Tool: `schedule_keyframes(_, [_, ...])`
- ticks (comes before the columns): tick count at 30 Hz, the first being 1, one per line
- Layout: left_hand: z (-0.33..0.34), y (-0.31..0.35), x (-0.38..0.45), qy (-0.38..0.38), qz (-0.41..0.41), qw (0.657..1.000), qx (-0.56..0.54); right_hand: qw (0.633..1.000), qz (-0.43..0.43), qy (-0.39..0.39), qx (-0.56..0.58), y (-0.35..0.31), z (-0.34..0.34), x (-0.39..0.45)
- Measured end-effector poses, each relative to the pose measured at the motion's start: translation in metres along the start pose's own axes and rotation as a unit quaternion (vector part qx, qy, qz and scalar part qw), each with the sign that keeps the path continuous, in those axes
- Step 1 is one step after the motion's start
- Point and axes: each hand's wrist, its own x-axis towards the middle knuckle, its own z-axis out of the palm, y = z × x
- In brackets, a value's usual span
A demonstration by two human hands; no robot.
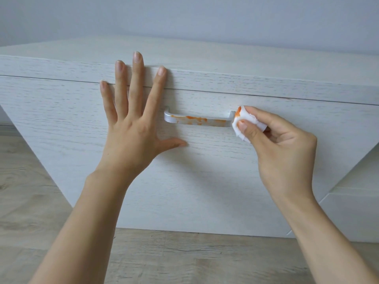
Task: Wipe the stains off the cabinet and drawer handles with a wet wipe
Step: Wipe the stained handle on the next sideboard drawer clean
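Head view, looking down and forward at a white wood-grain drawer front that fills the middle of the frame. Pale cabinet top runs across the upper third, with a plain grey-white wall above it. Wood-look floor shows along the bottom and at lower left.

Silver bar handle sits just right of frame centre, mounted horizontally on the drawer front. Orange stains smear along its face, heaviest through the middle, with a thin streak toward the left end.

Left hand, left of centre: fingers straight and spread, palm flat against the drawer front, fingertips reaching up over the seam onto the edge of the cabinet top. Thumb points right, lying below the handle's left end, apart from it.

Right hand, right of centre: thumb and curled fingers pinch a folded white wet wipe. Wipe touches the handle's right end. Orange smudge on the wipe's upper left corner, right where it meets the metal.

Lower white shelf edge visible at far right.
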Motion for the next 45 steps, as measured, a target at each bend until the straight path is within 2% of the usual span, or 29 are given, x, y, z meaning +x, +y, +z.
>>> schedule_keyframes(15, [-0.001,0.004,0.000,-0.003,-0.008,1.000,-0.006,0.998,-0.049,0.011,-0.045,-0.003,0.002,0.000])
schedule_keyframes(20, [-0.001,0.004,-0.001,-0.003,-0.010,1.000,-0.001,0.996,-0.073,0.041,-0.031,-0.006,0.001,-0.003])
schedule_keyframes(23, [-0.001,0.005,-0.001,-0.003,-0.009,1.000,-0.003,0.991,-0.104,0.040,-0.068,-0.009,0.007,-0.005])
schedule_keyframes(27, [-0.001,0.005,-0.001,-0.003,-0.012,1.000,-0.007,0.991,-0.107,0.046,-0.072,-0.012,0.011,-0.005])
schedule_keyframes(32, [-0.001,0.004,-0.001,0.000,-0.010,1.000,-0.006,0.984,-0.114,0.042,-0.132,-0.012,0.012,-0.006])
schedule_keyframes(45, [0.000,0.004,-0.001,0.002,-0.012,1.000,-0.006,0.995,-0.021,0.088,-0.040,-0.010,0.020,-0.008])
